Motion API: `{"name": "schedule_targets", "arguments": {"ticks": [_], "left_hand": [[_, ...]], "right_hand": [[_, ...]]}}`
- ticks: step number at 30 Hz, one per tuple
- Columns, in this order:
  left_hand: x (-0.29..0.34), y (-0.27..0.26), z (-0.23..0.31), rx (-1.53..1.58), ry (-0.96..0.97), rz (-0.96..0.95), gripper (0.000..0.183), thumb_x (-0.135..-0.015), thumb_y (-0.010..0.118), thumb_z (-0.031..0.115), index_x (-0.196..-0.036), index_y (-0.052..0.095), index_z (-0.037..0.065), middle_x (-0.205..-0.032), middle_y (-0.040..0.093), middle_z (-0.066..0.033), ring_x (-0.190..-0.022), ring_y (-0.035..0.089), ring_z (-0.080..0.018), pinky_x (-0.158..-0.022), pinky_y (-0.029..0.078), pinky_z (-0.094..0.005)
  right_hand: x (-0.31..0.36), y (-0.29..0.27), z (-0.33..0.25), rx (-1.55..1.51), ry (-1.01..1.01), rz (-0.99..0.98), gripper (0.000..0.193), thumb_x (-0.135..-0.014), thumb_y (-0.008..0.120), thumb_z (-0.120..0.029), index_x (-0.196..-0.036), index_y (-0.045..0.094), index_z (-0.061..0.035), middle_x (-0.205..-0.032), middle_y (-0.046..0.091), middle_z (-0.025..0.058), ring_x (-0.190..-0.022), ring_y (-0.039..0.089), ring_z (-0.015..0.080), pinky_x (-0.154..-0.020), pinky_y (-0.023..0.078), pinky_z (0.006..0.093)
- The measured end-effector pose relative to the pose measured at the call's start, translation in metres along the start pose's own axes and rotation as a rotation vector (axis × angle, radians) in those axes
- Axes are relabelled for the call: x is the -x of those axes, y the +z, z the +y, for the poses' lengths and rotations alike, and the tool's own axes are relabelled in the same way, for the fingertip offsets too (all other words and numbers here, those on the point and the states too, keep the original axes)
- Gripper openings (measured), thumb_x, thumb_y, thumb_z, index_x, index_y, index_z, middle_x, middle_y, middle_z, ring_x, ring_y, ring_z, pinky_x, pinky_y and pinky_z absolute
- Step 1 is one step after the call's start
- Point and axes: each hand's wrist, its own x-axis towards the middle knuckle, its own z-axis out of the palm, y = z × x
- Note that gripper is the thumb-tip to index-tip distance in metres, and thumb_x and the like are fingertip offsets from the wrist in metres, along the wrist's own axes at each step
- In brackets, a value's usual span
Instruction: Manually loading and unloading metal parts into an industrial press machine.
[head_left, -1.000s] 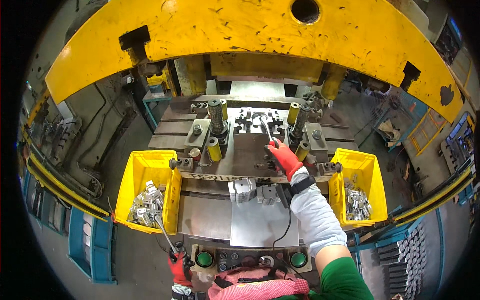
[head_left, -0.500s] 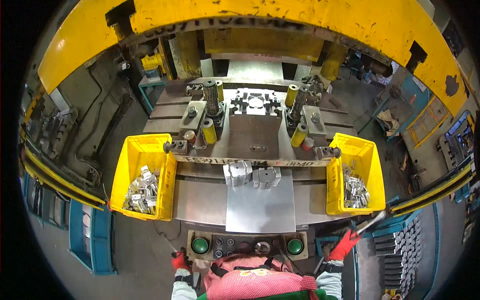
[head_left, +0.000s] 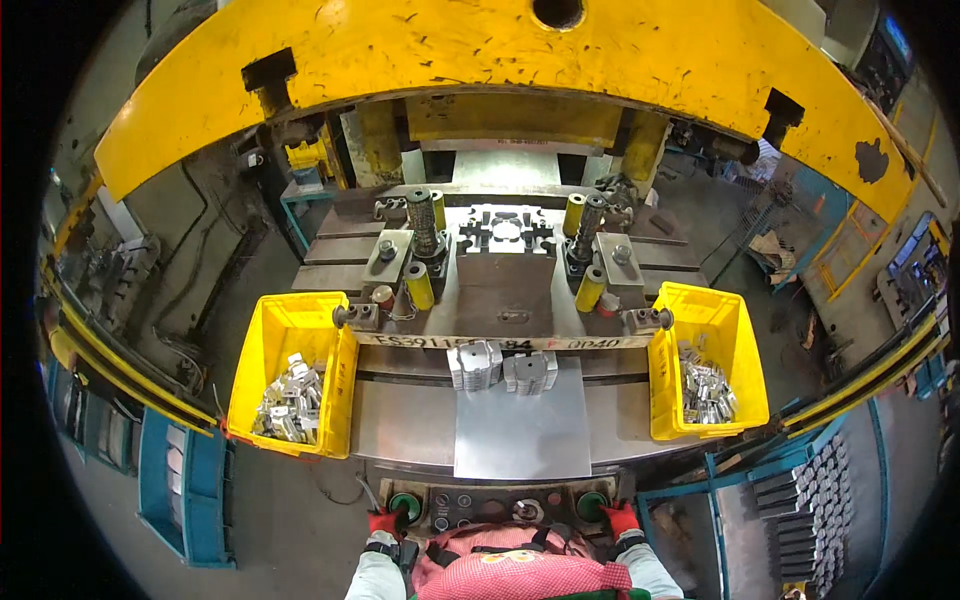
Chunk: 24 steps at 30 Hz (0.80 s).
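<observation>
My left hand [head_left: 385, 522], in a red glove, is at the left green button [head_left: 408, 503] of the control panel [head_left: 462, 508]. A thin pale rod [head_left: 369, 492] sticks out beside it, seemingly held in that hand. At the right green button [head_left: 591, 507] is my right hand [head_left: 621, 517], also red-gloved; its fingers are too small and dark to read, and no tool clearly shows in it. Beyond the panel, two stacks of cut metal parts [head_left: 475, 366] stand on a flat metal sheet [head_left: 522, 435]. A bright cut plate [head_left: 506, 231] lies in the press die.
Yellow bins with small metal pieces stand left [head_left: 342, 400] and right [head_left: 660, 395] of the press bed. The yellow press ram [head_left: 450, 50] arches overhead. Guide posts [head_left: 420, 225] rise beside the die. Blue racks [head_left: 185, 490] flank me, the right one holding stacked parts [head_left: 815, 500].
My right hand has swung in from beside the right bin to the right button; its long pale-tipped tool no longer shows. My left hand has moved inward to the left button. The view has shifted.
</observation>
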Motion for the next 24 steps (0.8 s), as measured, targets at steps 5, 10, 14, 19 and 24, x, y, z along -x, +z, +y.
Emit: {"name": "schedule_targets", "arguments": {"ticks": [5,10,14,19,24], "left_hand": [[-0.047,-0.006,-0.064,0.007,0.166,0.355,0.052,-0.051,0.078,0.021,-0.086,0.043,0.009,-0.067,0.050,-0.0052,-0.053,0.048,-0.0184,-0.044,0.040,-0.0346],[-0.050,-0.007,-0.058,-0.289,0.291,0.314,0.068,-0.049,0.080,0.025,-0.098,0.037,0.003,-0.077,0.053,-0.0098,-0.056,0.050,-0.0195,-0.045,0.043,-0.0341],[-0.024,-0.005,-0.036,-0.601,0.284,0.419,0.073,-0.051,0.077,0.031,-0.102,0.036,0.000,-0.091,0.052,-0.0115,-0.074,0.051,-0.0203,-0.061,0.044,-0.0343],[0.008,0.001,0.001,-0.269,0.104,0.341,0.073,-0.058,0.067,0.045,-0.106,0.037,0.000,-0.103,0.049,-0.0140,-0.097,0.046,-0.0273,-0.081,0.038,-0.0345],[0.019,-0.005,0.011,-0.262,0.048,0.261,0.087,-0.046,0.078,0.022,-0.113,0.028,0.001,-0.110,0.046,-0.0144,-0.097,0.047,-0.0266,-0.080,0.040,-0.0351]], "right_hand": [[-0.003,0.016,-0.011,0.023,-0.012,0.119,0.081,-0.058,0.073,-0.031,-0.116,0.030,0.0053,-0.109,0.047,0.0197,-0.102,0.045,0.0265,-0.082,0.039,0.0316],[0.001,0.015,-0.017,0.099,-0.038,0.324,0.068,-0.049,0.079,-0.025,-0.097,0.041,0.0052,-0.097,0.055,0.0207,-0.092,0.053,0.0301,-0.075,0.043,0.0332],[0.014,0.018,-0.031,0.060,-0.031,0.325,0.069,-0.050,0.077,-0.026,-0.099,0.040,0.0042,-0.098,0.054,0.0234,-0.096,0.051,0.0340,-0.076,0.043,0.0363],[0.000,0.014,-0.007,0.148,-0.005,0.348,0.068,-0.050,0.077,-0.027,-0.099,0.039,0.0031,-0.099,0.053,0.0250,-0.095,0.051,0.0354,-0.077,0.043,0.0376],[0.014,0.014,-0.036,0.173,0.064,0.304,0.069,-0.050,0.076,-0.027,-0.100,0.040,0.0030,-0.098,0.054,0.0243,-0.095,0.051,0.0352,-0.077,0.043,0.0376]]}}
